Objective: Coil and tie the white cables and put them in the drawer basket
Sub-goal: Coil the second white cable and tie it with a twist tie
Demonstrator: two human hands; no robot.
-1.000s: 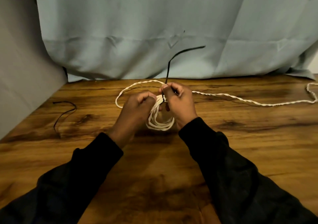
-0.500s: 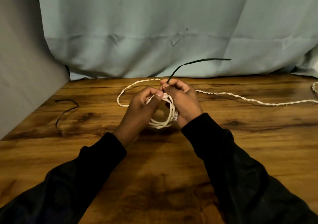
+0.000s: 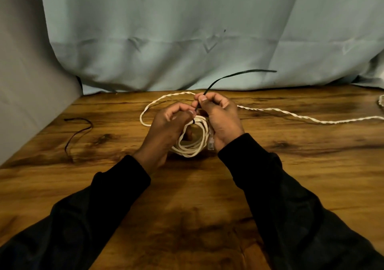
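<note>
White cable coil between both hands, left hand gripping it, right hand pinching black tie

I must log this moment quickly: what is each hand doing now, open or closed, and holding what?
Left hand: closed, gripping the coiled white cable.
Right hand: closed, pinching the black cable tie wrapped around the coil.

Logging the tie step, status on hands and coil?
Left hand grips coil. Right hand pinches black tie, already looped round coil. Second white cable loose on table, uncoiled. No basket in view.
</note>
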